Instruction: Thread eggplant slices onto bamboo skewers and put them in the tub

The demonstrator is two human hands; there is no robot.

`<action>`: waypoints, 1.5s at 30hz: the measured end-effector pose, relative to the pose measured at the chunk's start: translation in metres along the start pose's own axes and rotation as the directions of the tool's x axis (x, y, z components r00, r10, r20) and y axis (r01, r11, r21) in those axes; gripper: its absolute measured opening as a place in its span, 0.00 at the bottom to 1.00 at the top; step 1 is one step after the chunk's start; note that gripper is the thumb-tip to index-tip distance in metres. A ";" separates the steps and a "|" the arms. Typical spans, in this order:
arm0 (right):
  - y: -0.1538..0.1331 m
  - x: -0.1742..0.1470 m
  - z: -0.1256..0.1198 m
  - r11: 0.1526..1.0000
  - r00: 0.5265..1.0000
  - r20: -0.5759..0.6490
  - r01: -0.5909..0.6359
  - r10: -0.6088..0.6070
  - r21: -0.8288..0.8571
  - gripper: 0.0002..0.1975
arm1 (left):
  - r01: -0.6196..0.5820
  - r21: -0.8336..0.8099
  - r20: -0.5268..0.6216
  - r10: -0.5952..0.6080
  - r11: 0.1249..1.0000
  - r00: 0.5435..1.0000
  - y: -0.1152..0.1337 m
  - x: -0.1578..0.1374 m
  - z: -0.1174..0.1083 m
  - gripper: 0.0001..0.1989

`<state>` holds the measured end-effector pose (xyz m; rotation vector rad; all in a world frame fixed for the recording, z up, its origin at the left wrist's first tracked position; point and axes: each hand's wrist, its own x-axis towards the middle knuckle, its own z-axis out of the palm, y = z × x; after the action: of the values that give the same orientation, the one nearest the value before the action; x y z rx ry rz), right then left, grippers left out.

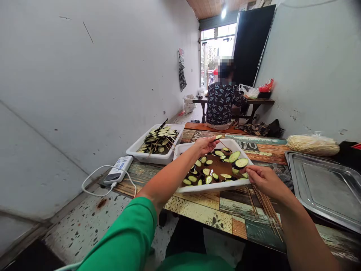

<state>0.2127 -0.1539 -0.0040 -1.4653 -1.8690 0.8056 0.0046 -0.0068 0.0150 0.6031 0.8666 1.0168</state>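
My right hand (263, 180) is closed around the lower end of a thin bamboo skewer (226, 146). Two oval eggplant slices (241, 163), dark-skinned with pale green flesh, are threaded on it near my fingers. At the far end, my left hand (207, 146) pinches another eggplant slice (218, 137) by the skewer's tip; whether the tip has pierced it I cannot tell. Below both hands is a white plastic tub (194, 189) of brownish liquid with many eggplant slices floating in it. Loose bamboo skewers (266, 207) lie on the table under my right hand.
A second white tub (149, 157) at the left holds piled skewered eggplant (162, 139). A power strip (120, 169) with a white cable sits beside it. To the right are a metal tray (324, 184) and bagged enoki mushrooms (312, 145). A person (222, 101) sits ahead, facing away.
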 end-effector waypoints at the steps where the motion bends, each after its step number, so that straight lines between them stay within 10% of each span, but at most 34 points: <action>1: 0.001 0.000 0.000 1.000 1.000 -0.004 0.004 -0.004 0.002 0.21 | -0.004 0.008 -0.001 0.004 1.000 1.000 0.000 0.000 0.001 0.06; 28: -0.009 -0.003 -0.003 0.992 0.989 -0.124 0.071 -0.084 -0.105 0.19 | 0.066 0.156 0.031 -0.071 0.986 0.997 -0.001 -0.006 0.000 0.03; 35: -0.005 -0.001 0.002 0.983 0.978 -0.161 0.109 -0.132 -0.146 0.19 | 0.092 0.422 0.376 -0.266 0.902 0.888 -0.018 -0.026 0.015 0.13; 45: -0.007 -0.001 0.011 0.957 0.966 -0.201 0.104 -0.162 -0.270 0.18 | -0.108 0.587 0.278 -0.075 0.802 0.958 -0.029 -0.033 0.028 0.20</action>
<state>0.1996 -0.1576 -0.0054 -1.4935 -1.9283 0.3279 0.0337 -0.0499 0.0179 1.2712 0.9186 0.6274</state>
